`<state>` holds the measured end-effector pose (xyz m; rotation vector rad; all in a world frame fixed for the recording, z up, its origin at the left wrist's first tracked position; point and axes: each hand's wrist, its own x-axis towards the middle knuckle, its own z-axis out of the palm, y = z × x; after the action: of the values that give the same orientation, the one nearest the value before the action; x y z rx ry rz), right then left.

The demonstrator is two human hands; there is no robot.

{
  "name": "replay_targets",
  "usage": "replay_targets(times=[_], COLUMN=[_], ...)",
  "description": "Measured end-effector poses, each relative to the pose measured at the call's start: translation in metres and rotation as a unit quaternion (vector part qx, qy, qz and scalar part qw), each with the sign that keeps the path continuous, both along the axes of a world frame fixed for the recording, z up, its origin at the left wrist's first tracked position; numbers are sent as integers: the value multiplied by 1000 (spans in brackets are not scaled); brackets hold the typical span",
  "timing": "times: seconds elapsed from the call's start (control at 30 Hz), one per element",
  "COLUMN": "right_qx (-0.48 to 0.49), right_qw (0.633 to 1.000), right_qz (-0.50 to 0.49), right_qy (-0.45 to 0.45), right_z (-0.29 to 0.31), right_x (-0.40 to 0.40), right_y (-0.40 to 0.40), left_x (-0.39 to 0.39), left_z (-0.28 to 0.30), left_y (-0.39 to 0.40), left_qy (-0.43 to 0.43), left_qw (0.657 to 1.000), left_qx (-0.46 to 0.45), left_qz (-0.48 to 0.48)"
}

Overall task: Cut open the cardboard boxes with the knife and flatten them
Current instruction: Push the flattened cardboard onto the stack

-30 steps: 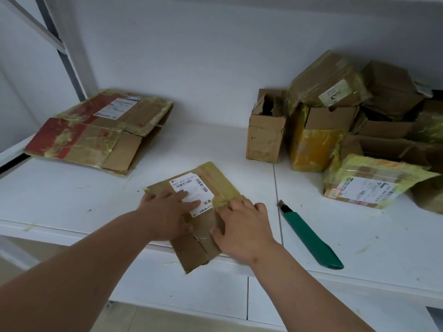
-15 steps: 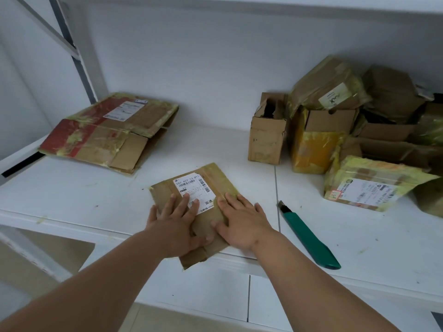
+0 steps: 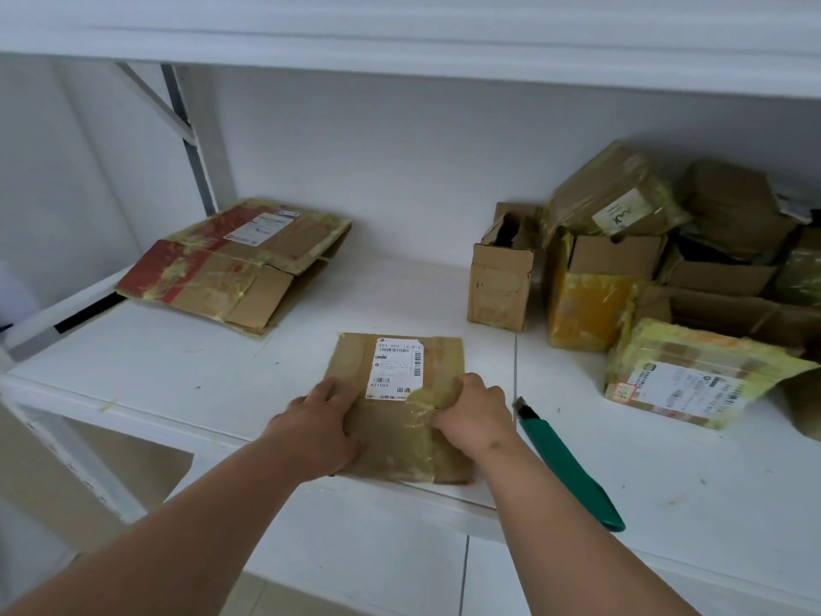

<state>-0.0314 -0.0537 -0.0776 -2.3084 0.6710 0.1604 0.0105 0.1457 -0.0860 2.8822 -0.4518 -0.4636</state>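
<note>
- A flattened cardboard box (image 3: 400, 406) with a white shipping label is laid at the front edge of the white shelf (image 3: 177, 375).
- Its left side is held by the left hand (image 3: 322, 426) and its right side by the right hand (image 3: 473, 417), fingers curled onto it; a firm grip appears likely, though the fingertips are hidden.
- A green knife (image 3: 566, 462) is seen just right of the box, untouched.
- Unopened boxes (image 3: 644, 277) are piled behind and right of the box.
- Flattened cartons (image 3: 235, 264) are stacked behind and left of it.

Both hands (image 3: 320, 429) (image 3: 473, 420) grip the flattened box (image 3: 395, 437) beside the knife (image 3: 568, 464).
</note>
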Motion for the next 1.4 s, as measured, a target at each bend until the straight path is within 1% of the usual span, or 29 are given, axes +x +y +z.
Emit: replay_targets(times=[0.07,0.13,0.2,0.37,0.47,0.6,0.8,0.83,0.93,1.03,1.1,1.17,1.27,1.33,1.4], right_qx=[58,90,95,100,81,87,86,85,102,112,127,138,99,64,23], right_qw=[998,995,993,974,966,952,938,935,933,934,938,950,965,966,969], right_qz=[-19,-16,0,23,33,43,16,9,-10,-12,10,51,99,108,97], right_qy=[-19,-42,-76,-202,-244,-289,-335,-344,-346,-338,-322,-276,-223,-226,-224], right_z=[-1,-3,-7,-11,-4,12,24,26,37,53,63,67,63,58,52], right_x=[-1,-4,-8,-3,9,36,103,115,152,187,205,220,248,268,287], right_y=[-4,-5,-3,9,17,30,78,89,122,154,172,188,208,218,224], left_x=[0,0,0,0,9,39,113,126,167,204,225,245,276,293,306], left_z=[4,7,8,13,23,36,52,56,71,85,91,95,93,90,88], left_y=[0,-1,-2,-1,8,27,76,87,120,151,169,183,198,205,208], left_qy=[4,-4,-16,-68,-98,-135,-93,-89,-132,-167,-165,-159,-190,-203,-220], left_qw=[999,998,997,992,986,972,955,954,966,966,970,973,970,964,956], left_qx=[-33,-52,-58,-67,-88,-138,-235,-237,-191,-186,-167,-147,-129,-149,-172], left_qz=[10,23,43,78,100,137,158,157,117,72,71,76,76,84,90])
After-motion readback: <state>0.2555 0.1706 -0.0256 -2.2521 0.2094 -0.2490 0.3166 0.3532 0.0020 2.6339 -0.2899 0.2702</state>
